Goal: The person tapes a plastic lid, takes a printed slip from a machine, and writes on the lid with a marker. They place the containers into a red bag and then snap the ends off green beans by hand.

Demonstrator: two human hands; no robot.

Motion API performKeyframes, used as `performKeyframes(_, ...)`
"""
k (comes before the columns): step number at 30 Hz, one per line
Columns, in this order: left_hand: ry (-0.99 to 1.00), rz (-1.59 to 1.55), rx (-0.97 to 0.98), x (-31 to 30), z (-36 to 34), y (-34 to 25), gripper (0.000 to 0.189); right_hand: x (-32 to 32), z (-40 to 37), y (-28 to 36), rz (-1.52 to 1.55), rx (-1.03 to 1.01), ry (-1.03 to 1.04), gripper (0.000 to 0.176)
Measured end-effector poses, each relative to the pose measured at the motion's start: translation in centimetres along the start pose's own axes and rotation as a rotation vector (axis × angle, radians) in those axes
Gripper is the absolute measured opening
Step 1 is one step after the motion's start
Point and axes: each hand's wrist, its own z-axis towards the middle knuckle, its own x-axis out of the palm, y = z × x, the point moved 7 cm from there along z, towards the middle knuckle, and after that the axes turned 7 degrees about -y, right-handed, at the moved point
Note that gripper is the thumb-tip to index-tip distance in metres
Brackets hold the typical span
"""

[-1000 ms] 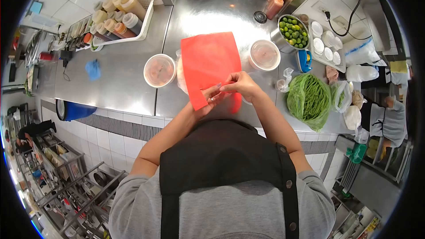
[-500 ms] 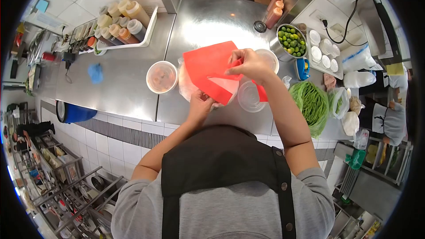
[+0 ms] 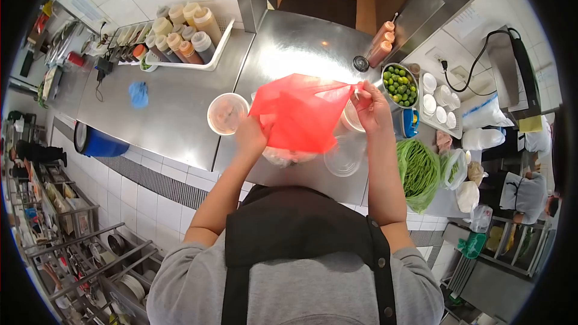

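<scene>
A thin red plastic bag (image 3: 298,111) is spread out between my two hands over the steel counter. My left hand (image 3: 250,138) grips its left edge, slightly blurred. At the upper right, my right hand (image 3: 373,108) pinches a gathered corner of the bag. Left of the bag stands a round lidded tub (image 3: 228,114) with food inside. A second tub (image 3: 352,117) is partly hidden behind the bag and my right hand. An empty clear container (image 3: 344,156) lies below the bag's right side. Under the bag, a clear wrapped bundle (image 3: 288,156) shows in part.
Sauce bottles (image 3: 186,33) fill a white tray at the back left, near a blue cloth (image 3: 138,94). To the right are a pot of limes (image 3: 400,86), white cups (image 3: 429,103) and green beans (image 3: 418,171) in a bag. Co-workers (image 3: 522,195) stand far right.
The red bag has been opened out wider and pulled taut. My right hand has moved right and my left hand slightly left. The view has shifted a little.
</scene>
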Motion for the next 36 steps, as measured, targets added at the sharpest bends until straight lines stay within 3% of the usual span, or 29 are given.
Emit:
performKeyframes(1, -0.033, 0.019, 0.055, -0.5, 0.5, 0.0, 0.032, 0.2, 0.3, -0.1, 0.052, 0.027, 0.072, 0.024)
performKeyframes(4, 0.179, 0.077, 0.141, -0.5, 1.0, -1.0, 0.033, 0.0, 0.1, 0.0, -0.268, 0.004, 0.045, 0.023)
performKeyframes(7, -0.041, 0.295, 0.6, -5.5, -0.4, -7.7, 0.051, 2.7, -1.3, 0.4, -0.303, -0.125, 0.039, 0.018)
performKeyframes(10, -0.165, 0.098, 0.664, -6.9, 0.2, -10.1, 0.066, 4.8, -2.0, -0.8, -0.382, -0.092, 0.083, 0.015)
performKeyframes(13, -0.31, -0.296, 0.42, -3.4, 3.9, -7.7, 0.086, 5.9, -2.5, -2.9, -0.556, -0.055, 0.156, 0.016)
performKeyframes(16, -0.605, 0.102, 0.43, -3.9, 6.2, -10.9, 0.084, 6.6, -3.0, -4.1, -0.757, -0.087, 0.225, 0.014)
performKeyframes(19, -0.723, 0.182, 0.547, -5.2, 8.5, -14.0, 0.077, 7.1, -4.1, -4.3, -0.968, -0.132, 0.368, 0.012)
performKeyframes(21, -0.315, 0.117, 0.544, -1.8, 11.9, -13.7, 0.069, 6.9, -5.6, -4.1, -1.036, -0.094, 0.482, 0.016)
performKeyframes(23, -0.329, 0.086, 0.559, 2.0, 13.3, -11.7, 0.058, 5.3, -6.6, -3.9, -1.234, -0.072, 0.536, 0.029)
performKeyframes(26, -0.271, 0.022, 0.491, 3.5, 12.6, -11.3, 0.038, 9.0, -11.1, -2.2, -1.677, -0.785, 0.317, 0.053)
performKeyframes(27, -0.243, -0.021, 0.466, 3.6, 12.1, -11.6, 0.029, 9.3, -12.1, -2.5, -1.622, -0.847, 0.185, 0.077)
performKeyframes(29, -0.374, -0.414, 0.331, 1.7, 9.7, -12.3, 0.022, 9.6, -12.0, -4.1, -1.56, -0.946, 0.032, 0.08)
performKeyframes(30, -0.355, -0.458, 0.349, 1.4, 9.1, -12.8, 0.021, 9.1, -11.7, -4.5, -1.529, -0.996, -0.046, 0.081)
performKeyframes(31, -0.336, -0.503, 0.366, 1.0, 8.5, -13.3, 0.021, 7.7, -10.5, -5.0, -1.599, -0.935, -0.136, 0.083)
performKeyframes(33, -0.151, -0.28, 0.585, 0.4, 8.6, -12.9, 0.025, 4.1, -7.3, -6.4, -1.728, -0.802, -0.305, 0.086)
performKeyframes(36, 0.233, -0.422, 0.309, -1.0, 9.5, -9.2, 0.025, -4.0, -1.8, -7.4, -1.77, -0.366, -0.185, 0.094)
